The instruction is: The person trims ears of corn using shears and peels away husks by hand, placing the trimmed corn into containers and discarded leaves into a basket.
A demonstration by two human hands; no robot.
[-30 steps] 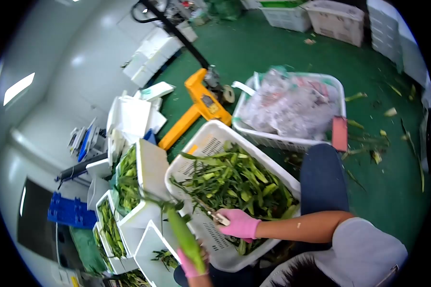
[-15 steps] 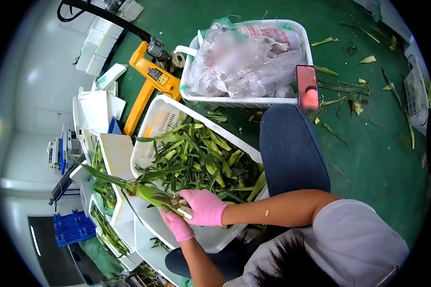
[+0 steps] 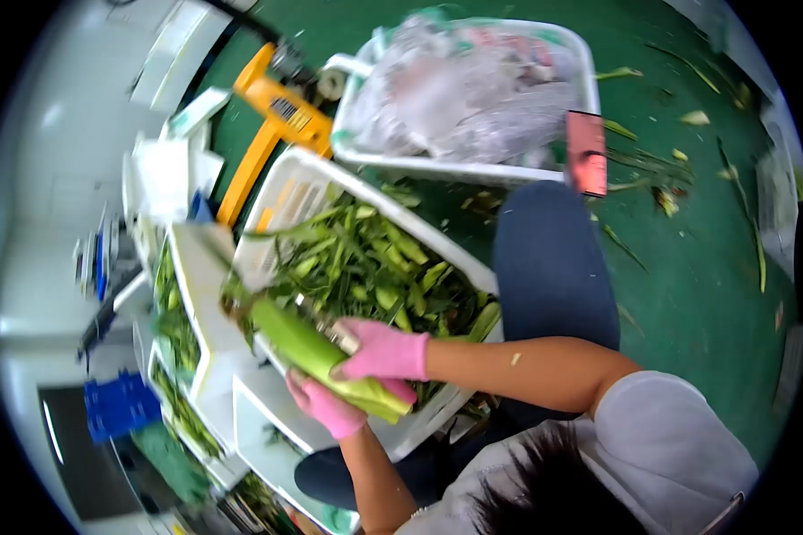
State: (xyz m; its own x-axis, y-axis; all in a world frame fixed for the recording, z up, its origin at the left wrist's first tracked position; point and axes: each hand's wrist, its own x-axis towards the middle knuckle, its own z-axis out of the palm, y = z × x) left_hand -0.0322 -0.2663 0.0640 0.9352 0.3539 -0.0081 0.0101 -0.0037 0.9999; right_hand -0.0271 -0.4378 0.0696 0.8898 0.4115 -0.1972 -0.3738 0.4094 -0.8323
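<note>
A green ear of corn in its husk lies slanted over the near edge of a white crate, its stalk end toward the upper left. My left hand, in a pink glove, is closed around it from below. My right hand, also pink-gloved, is closed at the upper side of the ear. From its fingers sticks a small tool with a pale part and a metal part; blur hides its exact kind. Loose green husks and leaves fill much of the white crate beside my hands.
A white basket of clear plastic bags stands beyond the crate, with a phone at its corner. A yellow pallet jack is to the left. White foam boxes hold more greens. Husk scraps lie on the green floor.
The ear has been turned and shifted toward my body, showing more smooth green husk. My left hand has moved slightly left. The view has shifted and blurred a little.
</note>
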